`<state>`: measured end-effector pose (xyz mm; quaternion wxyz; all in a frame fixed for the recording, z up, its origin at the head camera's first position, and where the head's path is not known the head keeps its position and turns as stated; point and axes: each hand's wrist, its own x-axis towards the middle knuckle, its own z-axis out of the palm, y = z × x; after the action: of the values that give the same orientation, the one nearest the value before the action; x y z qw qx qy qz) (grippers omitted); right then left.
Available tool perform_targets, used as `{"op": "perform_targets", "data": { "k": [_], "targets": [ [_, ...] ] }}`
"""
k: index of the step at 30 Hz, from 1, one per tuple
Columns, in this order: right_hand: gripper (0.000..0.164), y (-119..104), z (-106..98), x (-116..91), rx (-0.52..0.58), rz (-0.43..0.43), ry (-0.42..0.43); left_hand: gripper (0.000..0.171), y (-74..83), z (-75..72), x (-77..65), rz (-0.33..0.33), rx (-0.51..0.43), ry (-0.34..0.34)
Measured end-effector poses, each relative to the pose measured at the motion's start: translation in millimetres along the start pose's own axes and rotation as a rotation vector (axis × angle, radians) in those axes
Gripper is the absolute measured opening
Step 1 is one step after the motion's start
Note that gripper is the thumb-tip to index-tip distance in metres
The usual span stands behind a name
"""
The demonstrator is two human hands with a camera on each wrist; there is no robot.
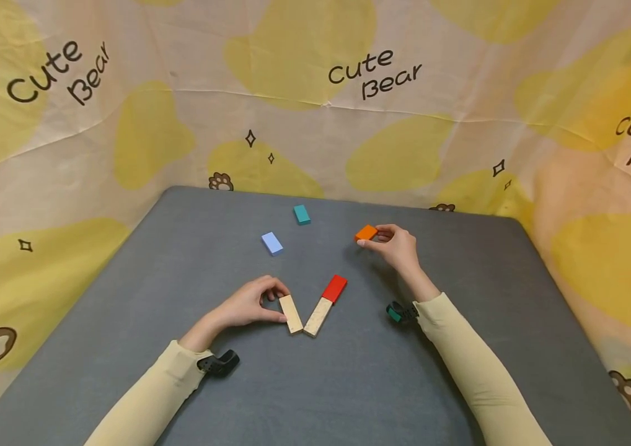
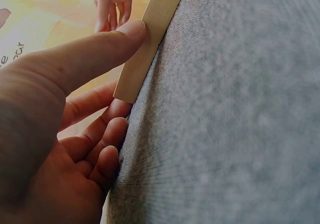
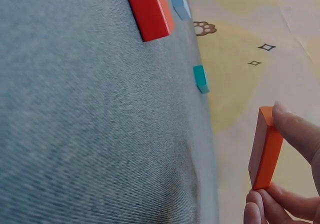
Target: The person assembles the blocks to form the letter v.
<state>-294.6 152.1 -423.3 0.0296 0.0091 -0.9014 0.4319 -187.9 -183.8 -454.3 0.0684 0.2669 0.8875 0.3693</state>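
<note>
Head view: grey bench (image 1: 321, 384), flat rectangular blocks on it, patterned cloth (image 1: 293, 62) hung behind. Right hand (image 1: 399, 248) on the far right part of the bench, thumb and fingers clamped on an orange block (image 1: 366, 233), evenly coloured, short, crisp-edged. Left hand (image 1: 248, 303) nearer, thumb and fingers closed on the first pale wood block (image 1: 291, 314), bare-grained, longer than it is wide. Second pale wood block (image 1: 317, 317) slants the other way, so the pair makes a V; near ends very close, contact not certain. Red block (image 1: 335, 289) lies end to end with the far end of the second one. Light blue block (image 1: 272, 243) and teal block (image 1: 301, 215) lie farther back, well apart from the V. Left wrist view: thumb laid against the first pale wood block, smooth and straw-coloured with square corners; other fingers bent beneath and behind, the index against its far side. Block sits at the bench surface. Right wrist view: orange block pinched by its ends, thumb on one, fingertips on the other, raised off the bench; narrow side vivid orange, broad face duller and pinkish in this light. Red, light blue and teal blocks show beyond.
</note>
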Motion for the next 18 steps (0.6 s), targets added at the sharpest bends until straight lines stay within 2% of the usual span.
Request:
{"op": "perform_targets", "data": {
  "k": [18],
  "targets": [
    [0.071, 1, -5, -22, -0.002, -0.013, -0.006, 0.043, -0.4, 0.6, 0.6, 0.005, -0.007, 0.005]
  ]
}}
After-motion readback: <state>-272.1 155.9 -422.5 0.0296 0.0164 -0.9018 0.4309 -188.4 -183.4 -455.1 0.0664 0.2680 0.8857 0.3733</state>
